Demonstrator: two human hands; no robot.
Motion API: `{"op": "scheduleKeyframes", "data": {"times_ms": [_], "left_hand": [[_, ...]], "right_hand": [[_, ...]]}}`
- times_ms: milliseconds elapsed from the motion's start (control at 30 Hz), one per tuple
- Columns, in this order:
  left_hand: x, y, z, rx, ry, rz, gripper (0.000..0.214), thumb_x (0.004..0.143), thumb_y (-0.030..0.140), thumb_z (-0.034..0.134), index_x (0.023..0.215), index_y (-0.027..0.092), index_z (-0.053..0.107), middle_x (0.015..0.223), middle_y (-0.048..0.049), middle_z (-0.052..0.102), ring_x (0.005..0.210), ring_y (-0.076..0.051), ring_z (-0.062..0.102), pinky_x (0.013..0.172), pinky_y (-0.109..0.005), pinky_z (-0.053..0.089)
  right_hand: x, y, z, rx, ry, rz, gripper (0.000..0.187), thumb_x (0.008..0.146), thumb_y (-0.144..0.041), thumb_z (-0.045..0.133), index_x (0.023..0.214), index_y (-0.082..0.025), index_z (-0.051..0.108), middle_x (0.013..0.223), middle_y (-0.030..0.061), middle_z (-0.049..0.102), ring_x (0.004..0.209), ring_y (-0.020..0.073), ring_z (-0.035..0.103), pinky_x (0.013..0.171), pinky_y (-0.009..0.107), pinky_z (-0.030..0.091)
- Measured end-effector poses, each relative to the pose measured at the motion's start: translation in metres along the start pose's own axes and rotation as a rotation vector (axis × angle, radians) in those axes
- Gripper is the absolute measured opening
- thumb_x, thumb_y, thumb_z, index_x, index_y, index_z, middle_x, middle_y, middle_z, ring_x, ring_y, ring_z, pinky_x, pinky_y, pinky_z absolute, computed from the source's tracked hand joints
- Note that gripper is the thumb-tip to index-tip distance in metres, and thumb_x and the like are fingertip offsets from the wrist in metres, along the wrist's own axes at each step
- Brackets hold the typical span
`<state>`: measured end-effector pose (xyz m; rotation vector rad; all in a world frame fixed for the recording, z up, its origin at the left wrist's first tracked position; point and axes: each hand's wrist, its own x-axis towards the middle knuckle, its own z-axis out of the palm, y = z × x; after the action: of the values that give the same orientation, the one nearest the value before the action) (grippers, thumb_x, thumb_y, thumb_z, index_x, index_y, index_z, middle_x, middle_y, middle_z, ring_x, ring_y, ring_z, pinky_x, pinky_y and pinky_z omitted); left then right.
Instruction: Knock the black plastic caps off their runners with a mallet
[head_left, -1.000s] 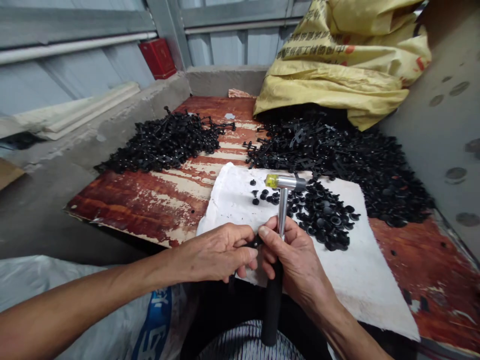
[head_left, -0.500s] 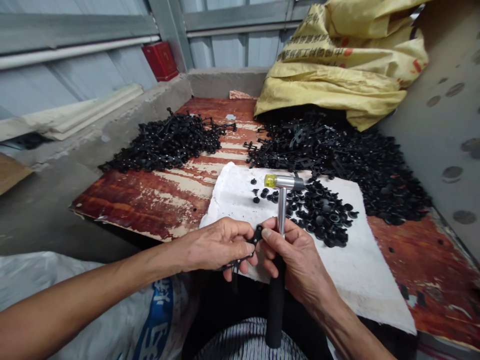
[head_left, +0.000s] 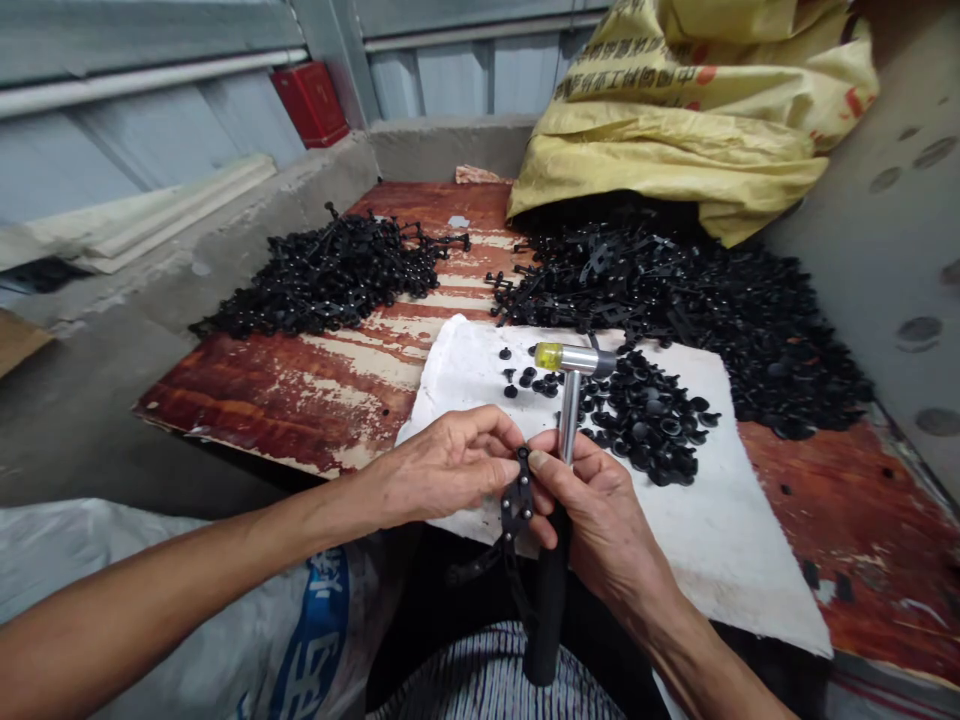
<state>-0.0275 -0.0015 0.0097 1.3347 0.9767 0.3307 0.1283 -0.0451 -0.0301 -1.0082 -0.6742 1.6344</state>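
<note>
While both hands meet over the near left part of the white cloth (head_left: 720, 560), they hold a black strip (head_left: 516, 505) between them, its small pale studs facing up. The left hand (head_left: 450, 470) is narrow, thumb and fingers pinching the strip near its upper end from the left. The right hand (head_left: 600, 490) has its thumb against the other side of that end, and it also holds a hammer (head_left: 571, 400) within its curled fingers. Below the pinch, the strip divides into two dark tails that hang past the near edge of the cloth; their tips are hard to make out.

The hammer stands nearly upright, with its head, yellow at one end and dark grey at the other, above the far part of the cloth and its black grip reaching down beyond the near edge. On the cloth, toward its far right, sits a heap of round-headed black plugs (head_left: 660, 420), with a few strays to the far left.

Under the cloth is a worn red board (head_left: 300, 390). Beyond the cloth, one black pile (head_left: 337, 275) lies to the left and a larger pile (head_left: 675, 290) to the right, with a yellow sack (head_left: 675, 150) farther back.
</note>
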Motion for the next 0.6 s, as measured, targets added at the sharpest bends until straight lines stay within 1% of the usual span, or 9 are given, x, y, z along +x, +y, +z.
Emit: {"op": "scheduleKeyframes", "data": {"times_ms": [67, 133, 233, 300, 367, 433, 500, 567, 600], "left_hand": [[0.005, 0.0, 0.002, 0.017, 0.051, 0.013, 0.028, 0.078, 0.04, 0.068, 0.089, 0.018, 0.054, 0.069, 0.0031, 0.058, 0.057, -0.009, 0.053, 0.055, -0.022, 0.043], [0.01, 0.0, 0.003, 0.024, 0.061, 0.025, 0.031, 0.078, 0.046, 0.068, 0.085, 0.019, 0.053, 0.061, 0.0048, 0.054, 0.051, -0.008, 0.051, 0.05, -0.021, 0.042], [0.016, -0.002, 0.001, -0.039, -0.015, 0.053, 0.036, 0.079, 0.051, 0.067, 0.083, 0.019, 0.052, 0.059, 0.003, 0.058, 0.049, -0.009, 0.053, 0.05, -0.021, 0.044], [0.018, -0.003, -0.001, -0.076, -0.052, 0.064, 0.036, 0.079, 0.05, 0.067, 0.082, 0.018, 0.052, 0.058, 0.0023, 0.059, 0.048, -0.009, 0.054, 0.051, -0.021, 0.043], [0.019, -0.004, -0.003, -0.062, -0.068, 0.073, 0.032, 0.081, 0.047, 0.065, 0.081, 0.018, 0.052, 0.056, 0.0029, 0.058, 0.048, -0.008, 0.054, 0.052, -0.021, 0.043], [0.021, -0.002, -0.008, -0.002, -0.103, 0.081, 0.026, 0.084, 0.042, 0.06, 0.082, 0.018, 0.053, 0.055, 0.0033, 0.057, 0.049, -0.009, 0.053, 0.053, -0.022, 0.043], [0.026, 0.002, -0.015, 0.103, -0.132, 0.083, 0.022, 0.087, 0.039, 0.054, 0.082, 0.017, 0.054, 0.06, 0.0015, 0.059, 0.052, -0.01, 0.054, 0.054, -0.023, 0.044], [0.035, 0.007, -0.025, 0.264, -0.072, 0.129, 0.022, 0.089, 0.037, 0.05, 0.081, 0.017, 0.055, 0.066, 0.0003, 0.059, 0.055, -0.011, 0.054, 0.056, -0.024, 0.044], [0.041, 0.01, -0.03, 0.368, 0.003, 0.186, 0.021, 0.089, 0.035, 0.048, 0.08, 0.017, 0.055, 0.069, 0.0002, 0.058, 0.058, -0.011, 0.054, 0.058, -0.025, 0.044]], "right_hand": [[0.0, 0.001, -0.002, 0.0, 0.0, -0.008, 0.031, 0.068, -0.039, 0.081, 0.076, -0.019, 0.059, 0.042, -0.0098, 0.051, 0.028, 0.0045, 0.04, 0.031, 0.015, 0.03], [0.0, 0.001, -0.003, -0.01, -0.007, -0.017, 0.031, 0.069, -0.039, 0.082, 0.077, -0.018, 0.061, 0.044, -0.0078, 0.055, 0.029, 0.0048, 0.041, 0.032, 0.015, 0.03], [0.0, 0.0, -0.005, -0.021, -0.014, -0.03, 0.029, 0.072, -0.039, 0.08, 0.081, -0.018, 0.064, 0.048, -0.0053, 0.06, 0.029, 0.0052, 0.043, 0.033, 0.016, 0.031], [-0.001, 0.001, -0.005, -0.019, -0.016, -0.033, 0.028, 0.073, -0.04, 0.08, 0.081, -0.018, 0.064, 0.048, -0.005, 0.06, 0.029, 0.0053, 0.043, 0.033, 0.016, 0.031], [-0.001, 0.001, -0.005, -0.014, -0.016, -0.03, 0.029, 0.073, -0.04, 0.079, 0.08, -0.018, 0.063, 0.047, -0.0051, 0.06, 0.03, 0.005, 0.042, 0.034, 0.016, 0.032], [-0.001, 0.001, -0.005, -0.008, -0.015, -0.023, 0.029, 0.072, -0.041, 0.079, 0.08, -0.018, 0.063, 0.046, -0.0057, 0.058, 0.03, 0.0048, 0.042, 0.034, 0.016, 0.034], [-0.001, 0.001, -0.006, 0.001, -0.009, -0.016, 0.03, 0.072, -0.041, 0.079, 0.08, -0.018, 0.062, 0.046, -0.0072, 0.056, 0.03, 0.0043, 0.041, 0.034, 0.016, 0.032], [0.0, 0.0, -0.006, 0.008, 0.002, -0.005, 0.03, 0.072, -0.041, 0.079, 0.08, -0.018, 0.061, 0.045, -0.0086, 0.053, 0.03, 0.0037, 0.04, 0.033, 0.014, 0.029], [0.0, 0.0, -0.007, 0.011, 0.008, 0.0, 0.029, 0.072, -0.04, 0.079, 0.08, -0.018, 0.061, 0.045, -0.009, 0.052, 0.03, 0.0035, 0.04, 0.033, 0.014, 0.028]]}}
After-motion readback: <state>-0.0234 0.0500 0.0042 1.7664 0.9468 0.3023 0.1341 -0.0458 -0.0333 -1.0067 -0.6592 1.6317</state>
